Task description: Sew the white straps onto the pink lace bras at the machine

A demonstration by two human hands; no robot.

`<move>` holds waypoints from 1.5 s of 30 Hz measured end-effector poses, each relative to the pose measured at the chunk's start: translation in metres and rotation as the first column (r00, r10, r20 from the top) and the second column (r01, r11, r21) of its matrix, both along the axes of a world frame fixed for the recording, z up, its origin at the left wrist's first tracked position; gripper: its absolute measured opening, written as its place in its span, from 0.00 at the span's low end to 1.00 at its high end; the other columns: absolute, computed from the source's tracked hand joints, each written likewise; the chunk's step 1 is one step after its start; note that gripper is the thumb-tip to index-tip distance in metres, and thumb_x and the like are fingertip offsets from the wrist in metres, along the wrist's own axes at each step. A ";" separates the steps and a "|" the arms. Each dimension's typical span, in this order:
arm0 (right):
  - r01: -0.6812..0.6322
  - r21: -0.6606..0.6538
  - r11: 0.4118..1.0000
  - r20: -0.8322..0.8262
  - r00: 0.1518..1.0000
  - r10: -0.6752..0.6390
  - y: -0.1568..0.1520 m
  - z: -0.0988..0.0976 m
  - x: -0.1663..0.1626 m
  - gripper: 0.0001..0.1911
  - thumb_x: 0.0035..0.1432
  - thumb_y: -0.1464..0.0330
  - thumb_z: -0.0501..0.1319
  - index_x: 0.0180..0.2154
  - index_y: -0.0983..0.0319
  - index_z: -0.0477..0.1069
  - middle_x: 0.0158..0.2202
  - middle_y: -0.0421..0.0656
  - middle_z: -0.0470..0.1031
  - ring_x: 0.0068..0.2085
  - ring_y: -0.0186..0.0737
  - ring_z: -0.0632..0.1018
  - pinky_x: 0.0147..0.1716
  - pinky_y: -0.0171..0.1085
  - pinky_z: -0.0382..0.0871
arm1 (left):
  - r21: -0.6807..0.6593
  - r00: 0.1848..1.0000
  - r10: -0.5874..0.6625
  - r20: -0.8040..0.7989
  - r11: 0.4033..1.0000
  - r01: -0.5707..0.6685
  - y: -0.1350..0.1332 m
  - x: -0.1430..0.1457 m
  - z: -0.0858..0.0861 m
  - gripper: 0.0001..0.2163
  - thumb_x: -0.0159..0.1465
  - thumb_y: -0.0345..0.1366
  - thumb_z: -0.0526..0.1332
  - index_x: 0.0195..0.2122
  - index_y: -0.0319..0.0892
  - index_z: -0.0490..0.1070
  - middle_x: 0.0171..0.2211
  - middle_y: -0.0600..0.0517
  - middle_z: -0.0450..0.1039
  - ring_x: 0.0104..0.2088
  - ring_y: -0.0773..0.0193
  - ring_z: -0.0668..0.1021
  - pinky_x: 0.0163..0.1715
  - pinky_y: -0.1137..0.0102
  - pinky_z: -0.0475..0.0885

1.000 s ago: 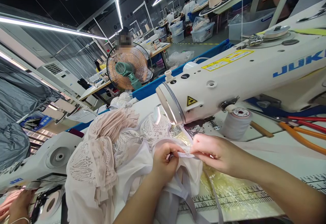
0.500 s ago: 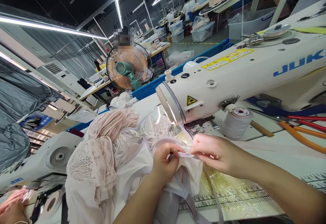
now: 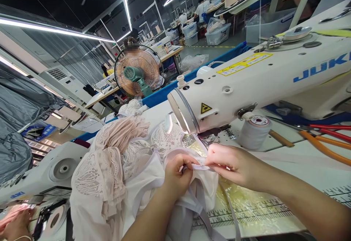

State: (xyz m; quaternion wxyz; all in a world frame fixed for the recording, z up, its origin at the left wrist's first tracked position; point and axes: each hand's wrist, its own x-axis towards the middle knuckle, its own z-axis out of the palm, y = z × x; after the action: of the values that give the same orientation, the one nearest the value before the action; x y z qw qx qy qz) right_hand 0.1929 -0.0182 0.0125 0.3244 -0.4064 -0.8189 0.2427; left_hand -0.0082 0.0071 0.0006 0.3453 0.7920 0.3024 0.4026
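Observation:
My left hand (image 3: 177, 175) and my right hand (image 3: 230, 164) are both closed in a pinch on a small white label (image 3: 200, 167), held against white fabric (image 3: 153, 186) just in front of the needle area of a white Juki sewing machine (image 3: 246, 83). A heap of pink and white lace garments (image 3: 115, 153) lies to the left of my hands. White straps (image 3: 201, 208) hang down from the fabric over a ruler strip (image 3: 246, 215) on the table.
A white thread spool (image 3: 253, 131) stands under the machine arm. Orange-handled pliers or scissors (image 3: 323, 142) lie at the right. Another Juki machine (image 3: 46, 175) is at the left, with a co-worker's hand (image 3: 13, 224) below it. A standing fan (image 3: 138, 72) is behind.
My hands and the label have stayed in place. The co-worker's hand at the lower left has shifted slightly.

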 end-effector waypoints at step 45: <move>-0.065 -0.052 0.996 -0.072 0.995 0.062 0.005 -0.002 -0.002 0.11 0.58 0.71 0.51 0.30 0.61 0.72 0.27 0.42 0.65 0.30 0.37 0.68 0.28 0.34 0.59 | -0.410 0.999 0.021 0.032 0.912 -0.006 -0.005 0.006 0.008 0.04 0.53 0.26 0.55 0.30 0.39 0.63 0.29 0.49 0.71 0.30 0.66 0.73 0.32 0.70 0.66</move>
State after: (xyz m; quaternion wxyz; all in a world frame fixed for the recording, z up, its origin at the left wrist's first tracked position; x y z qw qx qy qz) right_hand 0.1906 -0.0136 0.0105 0.3340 -0.3800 -0.8126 0.2893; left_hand -0.0024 0.0023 0.0086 0.5061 0.6927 0.3794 0.3466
